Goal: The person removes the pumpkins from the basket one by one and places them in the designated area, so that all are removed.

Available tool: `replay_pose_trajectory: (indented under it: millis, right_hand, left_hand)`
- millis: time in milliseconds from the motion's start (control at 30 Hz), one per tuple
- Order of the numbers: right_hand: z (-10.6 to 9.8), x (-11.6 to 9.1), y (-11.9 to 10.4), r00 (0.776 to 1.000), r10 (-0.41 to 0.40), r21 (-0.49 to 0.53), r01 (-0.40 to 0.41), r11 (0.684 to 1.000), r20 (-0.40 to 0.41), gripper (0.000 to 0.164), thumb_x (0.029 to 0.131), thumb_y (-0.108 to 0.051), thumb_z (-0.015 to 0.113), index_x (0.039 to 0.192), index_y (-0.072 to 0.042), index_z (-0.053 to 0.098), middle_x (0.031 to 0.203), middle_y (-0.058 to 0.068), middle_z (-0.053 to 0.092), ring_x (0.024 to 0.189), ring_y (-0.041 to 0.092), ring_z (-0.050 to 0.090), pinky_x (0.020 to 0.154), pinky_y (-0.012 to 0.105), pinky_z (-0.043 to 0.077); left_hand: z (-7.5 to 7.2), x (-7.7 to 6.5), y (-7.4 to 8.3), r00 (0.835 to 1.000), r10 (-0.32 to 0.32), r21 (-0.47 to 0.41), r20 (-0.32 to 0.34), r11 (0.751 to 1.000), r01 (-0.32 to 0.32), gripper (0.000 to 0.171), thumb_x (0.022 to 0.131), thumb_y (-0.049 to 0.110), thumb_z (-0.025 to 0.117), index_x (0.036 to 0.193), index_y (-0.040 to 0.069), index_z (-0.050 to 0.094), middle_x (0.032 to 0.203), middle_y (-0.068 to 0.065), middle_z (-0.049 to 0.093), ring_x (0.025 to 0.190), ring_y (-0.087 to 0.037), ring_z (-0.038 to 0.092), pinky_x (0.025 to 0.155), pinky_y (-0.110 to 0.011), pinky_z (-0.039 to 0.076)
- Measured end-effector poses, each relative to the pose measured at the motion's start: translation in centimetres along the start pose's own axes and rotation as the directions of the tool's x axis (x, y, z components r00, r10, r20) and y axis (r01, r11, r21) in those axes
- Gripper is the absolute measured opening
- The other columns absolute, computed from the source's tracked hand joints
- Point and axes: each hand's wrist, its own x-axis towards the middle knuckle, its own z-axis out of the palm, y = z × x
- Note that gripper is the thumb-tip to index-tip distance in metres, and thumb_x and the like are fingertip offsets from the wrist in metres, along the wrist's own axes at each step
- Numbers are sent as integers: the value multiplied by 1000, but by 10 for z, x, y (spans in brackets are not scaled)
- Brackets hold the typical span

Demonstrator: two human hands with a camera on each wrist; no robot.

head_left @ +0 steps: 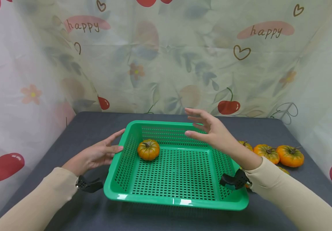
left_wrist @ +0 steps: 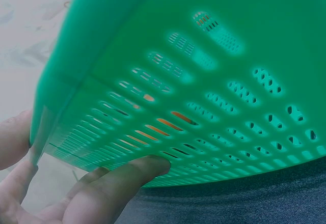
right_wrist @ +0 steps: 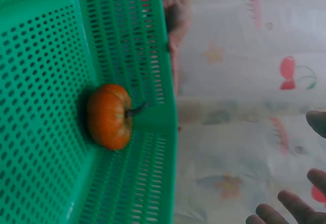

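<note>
A green plastic basket (head_left: pixel 173 202) with slotted walls stands at the middle of the dark table. One small orange pumpkin (head_left: pixel 148 149) lies inside near its back left corner, and the right wrist view also shows this pumpkin (right_wrist: pixel 109 117) with its dark stem. At the basket's left side, my left hand (head_left: pixel 100 152) touches the rim and outer wall with extended fingers (left_wrist: pixel 122 186). Over the back right part of the basket, my right hand (head_left: pixel 209 128) is raised, fingers spread and holding nothing. Its fingertips (right_wrist: pixel 293 203) show apart from the basket in the right wrist view.
Several more pumpkins (head_left: pixel 290 156) sit on the table (head_left: pixel 93 126) to the right of the basket, some partly hidden by my right forearm. A patterned curtain (head_left: pixel 166 64) hangs behind the table and along both sides.
</note>
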Motion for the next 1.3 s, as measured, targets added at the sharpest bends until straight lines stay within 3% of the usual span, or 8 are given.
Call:
replay_pose_trajectory:
  millis: [333, 500, 667, 1067, 1300]
  right_hand:
    - [31, 27, 15, 988, 136, 59, -140, 988, 73, 61, 89, -23, 73, 143, -23, 45, 150, 0, 42, 138, 31, 40, 111, 49, 38]
    - [46, 37, 29, 975, 200, 49, -205, 978, 96, 62, 87, -26, 74, 143, -24, 46, 150, 4, 41, 137, 32, 41, 111, 50, 38]
    - [61, 46, 37, 962, 239, 39, -246, 969, 130, 67, 87, -24, 75, 145, -17, 43, 151, 9, 39, 138, 34, 39, 110, 49, 39]
    - [95, 58, 55, 927, 308, -120, -288, 950, 215, 70, 84, -27, 77, 145, -17, 44, 150, 6, 41, 139, 33, 38, 108, 48, 41]
    - [110, 63, 62, 921, 319, -179, -283, 942, 223, 69, 84, -25, 77, 144, -14, 46, 148, 7, 44, 134, 32, 43, 105, 47, 44]
  left_hand:
    - [0, 0, 0, 1000, 3, 7, -4, 1000, -3, 87, 98, 9, 56, 155, 38, -2, 140, -16, 47, 104, -25, 68, 90, -49, 54]
    - [1, 0, -1, 1000, 1, 13, -4, 1000, -1, 86, 99, 10, 55, 155, 40, -1, 140, -17, 46, 105, -26, 67, 91, -49, 54]
    - [0, 0, -1, 1000, 3, 11, -1, 1000, -3, 85, 99, 10, 55, 155, 39, -2, 140, -17, 47, 104, -25, 67, 91, -49, 54]
    - [-2, 0, -1, 1000, 2, 2, 5, 1000, -2, 86, 99, 9, 55, 155, 39, -2, 143, -18, 44, 105, -26, 67, 91, -50, 54]
    - [-2, 1, -1, 1000, 4, -7, 8, 1000, -4, 85, 99, 9, 55, 155, 39, -2, 141, -17, 46, 105, -26, 67, 90, -50, 54]
